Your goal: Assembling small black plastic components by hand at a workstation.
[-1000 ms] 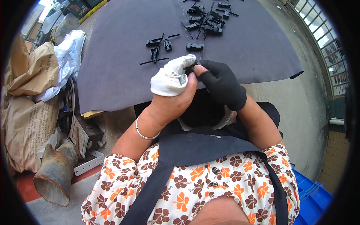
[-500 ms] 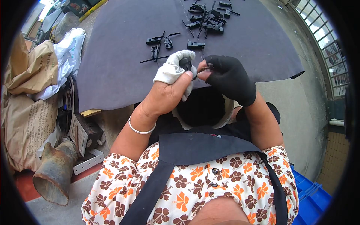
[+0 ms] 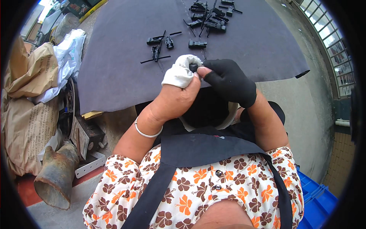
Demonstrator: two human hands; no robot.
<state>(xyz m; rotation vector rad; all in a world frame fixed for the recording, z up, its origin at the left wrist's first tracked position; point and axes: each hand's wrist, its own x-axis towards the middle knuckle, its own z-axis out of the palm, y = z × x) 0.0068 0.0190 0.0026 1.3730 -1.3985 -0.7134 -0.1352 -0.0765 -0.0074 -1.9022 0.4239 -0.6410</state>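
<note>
My left hand point(image 3: 178, 86), partly covered by a white glove, is closed around a small black plastic part point(image 3: 193, 67), and only the part's end shows. My right hand point(image 3: 231, 82) wears a black fingerless glove. Its thumb and forefinger pinch together right against that end; whatever lies between the fingertips is too small to make out. Just beyond my hands lies a single black plastic piece point(image 3: 197, 44). A few similar pieces with thin arms point(image 3: 155, 52) rest to its left, and a pile of several more point(image 3: 215, 26) is farther back.
A dark grey sheet point(image 3: 118, 57) covers the work surface. Below my hands, between my legs, stands a round container with a pale rim point(image 3: 231, 114). Brown paper bags point(image 3: 32, 129), a rusty pipe piece point(image 3: 57, 173) and a metal box point(image 3: 85, 133) crowd the left; a blue crate point(image 3: 316, 198) is lower right.
Both hands have come closer together, and my right fingertips now meet the part's end. My left hand has turned and shifted slightly right, hiding more of the part.
</note>
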